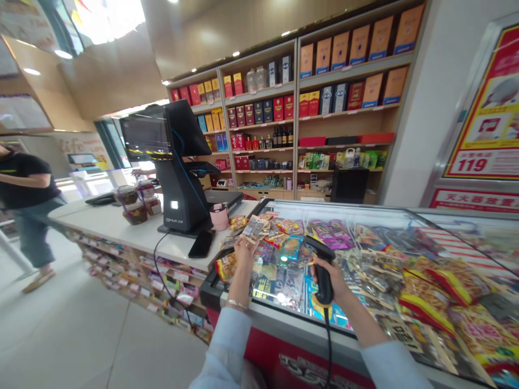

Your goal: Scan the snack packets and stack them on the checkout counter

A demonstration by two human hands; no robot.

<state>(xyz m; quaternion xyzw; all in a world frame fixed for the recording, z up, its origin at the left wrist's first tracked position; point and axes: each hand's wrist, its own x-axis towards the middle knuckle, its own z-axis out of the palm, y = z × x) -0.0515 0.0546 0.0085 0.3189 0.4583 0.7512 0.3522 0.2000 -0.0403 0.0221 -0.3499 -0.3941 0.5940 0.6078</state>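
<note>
My right hand [330, 278] is wrapped around the grip of a black barcode scanner [320, 265], fingers closed tight on the handle. The scanner's long axis runs up from my palm and away from me; its head [314, 246] tips forward and to the left, pointing toward the packet in my other hand. Its cable [328, 346] drops straight down from the butt of the handle, past the front edge of the freezer.

My left hand [245, 249] is raised, fingertips pinched on the lower edge of a clear snack packet [253, 227]. The packet stands tilted, its long axis rising up and to the right from my fingers, just beside the scanner's head but not touching it. A thin bracelet [237, 304] sits on that wrist.

Both hands hover over the glass lid of a chest freezer [365, 216], which is covered with many bright snack packets [425, 281]. A yellow snack bag [226, 266] lies at the freezer's left corner, just below my left hand.

To the left is a white checkout counter [121, 224] carrying a black point-of-sale terminal [178, 162], a dark phone [201, 244] lying flat at its foot, a pink cup [219, 217] and some lidded jars [135, 202]. Behind stand shelves of boxed goods [316, 92]. Another person in a dark top [24, 183] is at the far left, well apart from me.
</note>
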